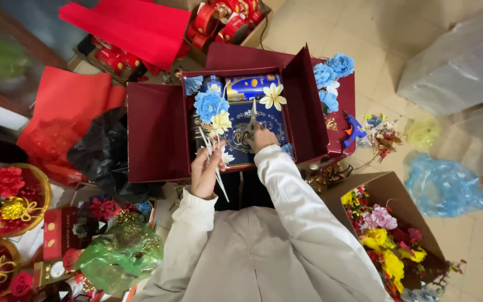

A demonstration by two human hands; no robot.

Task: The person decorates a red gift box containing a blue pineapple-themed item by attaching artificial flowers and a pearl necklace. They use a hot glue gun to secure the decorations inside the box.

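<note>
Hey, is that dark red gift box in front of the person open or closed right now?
Open. The dark red gift box has both side flaps swung outward, exposing blue tins and artificial flowers inside.

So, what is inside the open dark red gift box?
Inside the dark red gift box: a blue and gold round tin, blue paper flowers, a white-yellow flower. The hands cover part of the blue packaging beneath.

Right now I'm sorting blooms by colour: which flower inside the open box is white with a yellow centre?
The star-shaped flower at the box's upper right, beside the scissors; the other blooms there are blue or cream.
</note>
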